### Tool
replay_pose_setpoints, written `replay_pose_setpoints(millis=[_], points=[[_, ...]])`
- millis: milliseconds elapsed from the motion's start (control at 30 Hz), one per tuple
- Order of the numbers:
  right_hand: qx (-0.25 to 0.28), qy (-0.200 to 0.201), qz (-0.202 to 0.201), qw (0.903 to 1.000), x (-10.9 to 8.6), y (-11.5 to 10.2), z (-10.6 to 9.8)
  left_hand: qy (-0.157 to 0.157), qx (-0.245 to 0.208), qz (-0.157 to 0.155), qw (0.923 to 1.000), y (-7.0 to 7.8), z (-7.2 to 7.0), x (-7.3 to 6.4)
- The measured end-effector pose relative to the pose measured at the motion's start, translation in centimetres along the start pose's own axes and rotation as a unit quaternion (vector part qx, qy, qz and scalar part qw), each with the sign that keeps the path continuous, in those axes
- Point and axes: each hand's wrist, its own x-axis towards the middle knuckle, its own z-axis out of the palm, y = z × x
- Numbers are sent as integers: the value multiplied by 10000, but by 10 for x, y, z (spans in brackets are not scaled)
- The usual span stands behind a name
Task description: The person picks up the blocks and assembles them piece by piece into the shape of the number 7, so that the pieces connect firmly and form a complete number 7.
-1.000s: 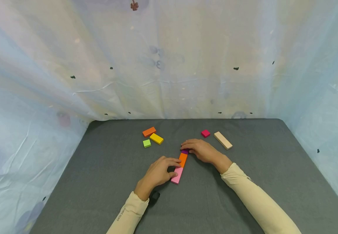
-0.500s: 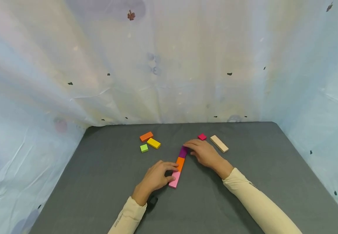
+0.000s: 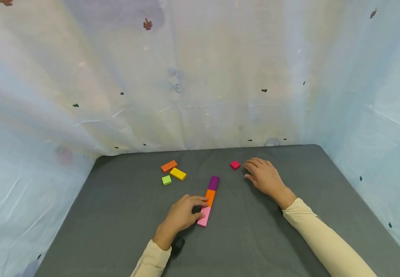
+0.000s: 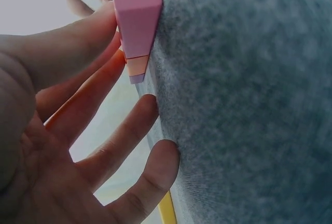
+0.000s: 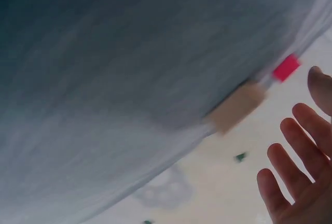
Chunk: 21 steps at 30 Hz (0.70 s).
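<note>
A pink block [image 3: 203, 217], an orange block [image 3: 210, 197] and a purple block [image 3: 213, 183] lie end to end in a straight row on the grey cloth. My left hand [image 3: 180, 215] rests at the row's left side, thumb at the pink block [image 4: 137, 22] and fingertips over the pink-orange joint. Its other fingers are spread and hold nothing. My right hand [image 3: 264, 177] hovers with loose fingers just right of a small red block [image 3: 235, 165]. Beneath it, hidden in the head view, is a plain wooden block [image 5: 237, 107], seen blurred in the right wrist view.
At the back left lie a dark orange block [image 3: 169, 166], a yellow block [image 3: 178, 174] and a small green block [image 3: 167, 180], close together. A pale patterned curtain [image 3: 203, 77] hangs behind the grey table [image 3: 124, 215] and along its sides.
My right hand has left the purple block and moved right, over the wooden block. The purple block is now fully uncovered. My left hand stays at the row; the head view has shifted slightly.
</note>
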Motion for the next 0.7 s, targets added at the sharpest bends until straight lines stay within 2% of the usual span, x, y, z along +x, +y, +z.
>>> replay_pose_setpoints(millis=[167, 300, 367, 533, 700], points=[[318, -196, 886, 9954, -6, 17, 1, 38, 14, -10, 10000, 0, 1, 1], [643, -597, 1495, 9849, -7, 12, 3, 51, -7, -6, 10000, -2, 0, 1], [595, -613, 1548, 9842, -5, 8, 5, 63, -29, 6, 10000, -1, -2, 2], [471, -367, 1464, 9874, -4, 4, 6, 41, -69, 2, 10000, -1, -4, 3], [595, -454, 1551, 9851, -8, 6, 7, -35, -120, -34, 9999, 0, -2, 1]])
